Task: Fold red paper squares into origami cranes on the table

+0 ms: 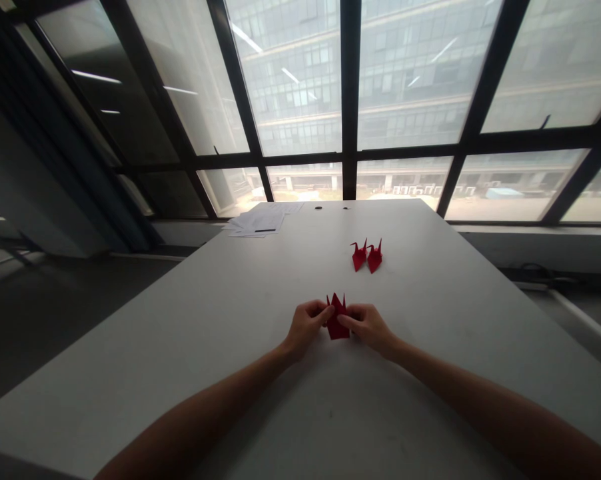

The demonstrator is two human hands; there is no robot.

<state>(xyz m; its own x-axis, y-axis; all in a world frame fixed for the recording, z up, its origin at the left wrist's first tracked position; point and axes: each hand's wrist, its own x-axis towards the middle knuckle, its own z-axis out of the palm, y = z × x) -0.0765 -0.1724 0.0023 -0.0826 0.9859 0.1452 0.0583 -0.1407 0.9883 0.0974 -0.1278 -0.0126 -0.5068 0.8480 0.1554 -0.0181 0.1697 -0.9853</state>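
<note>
A red origami crane [339, 329], partly folded, is held upright between my two hands, with thin points sticking up on either side of a wider middle peak. My left hand [308, 325] pinches its left side, thumb on the near face. On the right side my right hand [369, 327] grips it the same way, its thumb lying across the front. The fingers behind the paper are mostly hidden. Beyond my hands, two finished red paper cranes, a left one [359, 258] and a right one [375, 259], stand side by side on the white table [250, 293].
Loose printed sheets [260, 220] lie at the table's far left, with a dark pen-like stick [265, 231] on them. Two small round holes show near the far edge. Tall framed windows [300, 87] rise behind the table, and a dark blue curtain [55, 127] hangs at the left.
</note>
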